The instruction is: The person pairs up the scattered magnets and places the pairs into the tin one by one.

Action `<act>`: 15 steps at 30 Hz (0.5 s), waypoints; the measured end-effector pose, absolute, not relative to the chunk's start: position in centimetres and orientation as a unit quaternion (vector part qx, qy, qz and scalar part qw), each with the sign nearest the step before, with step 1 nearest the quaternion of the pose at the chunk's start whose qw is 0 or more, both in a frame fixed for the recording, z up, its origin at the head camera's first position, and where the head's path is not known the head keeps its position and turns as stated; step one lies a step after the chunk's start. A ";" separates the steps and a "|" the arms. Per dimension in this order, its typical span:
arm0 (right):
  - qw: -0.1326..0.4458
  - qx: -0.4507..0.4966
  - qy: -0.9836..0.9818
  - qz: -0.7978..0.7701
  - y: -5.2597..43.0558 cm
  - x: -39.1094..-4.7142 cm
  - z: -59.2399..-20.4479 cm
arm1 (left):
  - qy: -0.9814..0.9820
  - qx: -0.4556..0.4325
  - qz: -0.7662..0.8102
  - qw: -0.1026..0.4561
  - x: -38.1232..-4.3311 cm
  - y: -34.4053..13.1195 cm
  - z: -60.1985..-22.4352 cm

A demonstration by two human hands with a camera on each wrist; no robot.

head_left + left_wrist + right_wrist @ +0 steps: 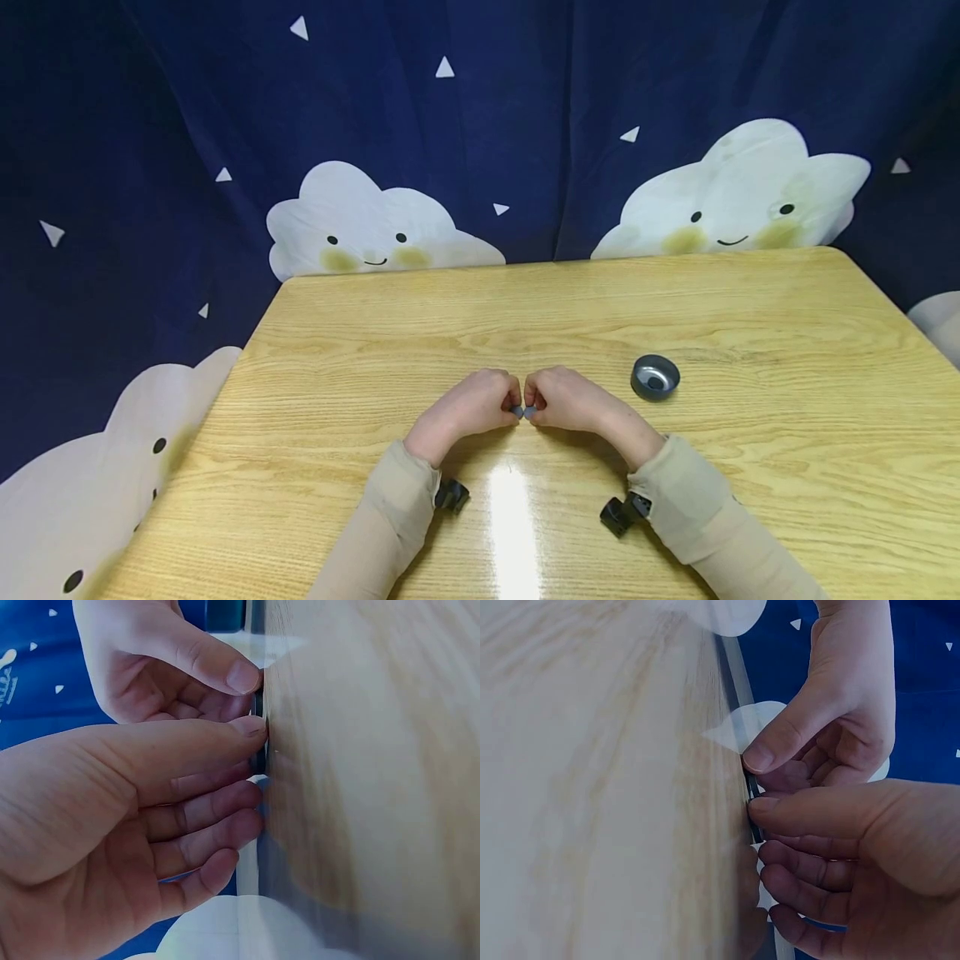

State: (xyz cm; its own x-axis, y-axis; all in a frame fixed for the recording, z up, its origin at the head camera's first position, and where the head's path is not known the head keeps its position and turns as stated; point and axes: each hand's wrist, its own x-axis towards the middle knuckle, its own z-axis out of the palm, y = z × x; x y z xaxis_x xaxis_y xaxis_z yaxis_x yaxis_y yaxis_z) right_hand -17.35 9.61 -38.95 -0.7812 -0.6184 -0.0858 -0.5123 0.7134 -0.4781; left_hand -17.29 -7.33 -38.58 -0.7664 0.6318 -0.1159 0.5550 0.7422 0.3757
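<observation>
Near the middle of the table, my left hand pinches a small blue-grey disc between thumb and fingers. Facing it, my right hand holds a similar blue-grey disc the same way. The discs are close side by side at the tabletop; whether they touch is hard to tell. In the left wrist view, only a thin dark disc edge shows by my left thumb. The fingers hide most of both discs.
A small dark round tin stands to the right of my right hand, with a dark round piece inside. The wooden table reaches back to a blue curtain with clouds. A black wrist mount hangs beneath each forearm.
</observation>
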 end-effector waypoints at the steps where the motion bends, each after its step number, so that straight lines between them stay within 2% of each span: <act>1: 0.121 -0.308 0.917 -0.220 9.6 -17.4 -39.0 | 0.926 0.321 0.162 0.118 -17.3 -7.3 -38.6; 15: 0.133 -0.292 0.922 -0.218 10.1 -17.4 -38.9 | 0.926 0.326 0.155 0.111 -17.1 -7.3 -38.5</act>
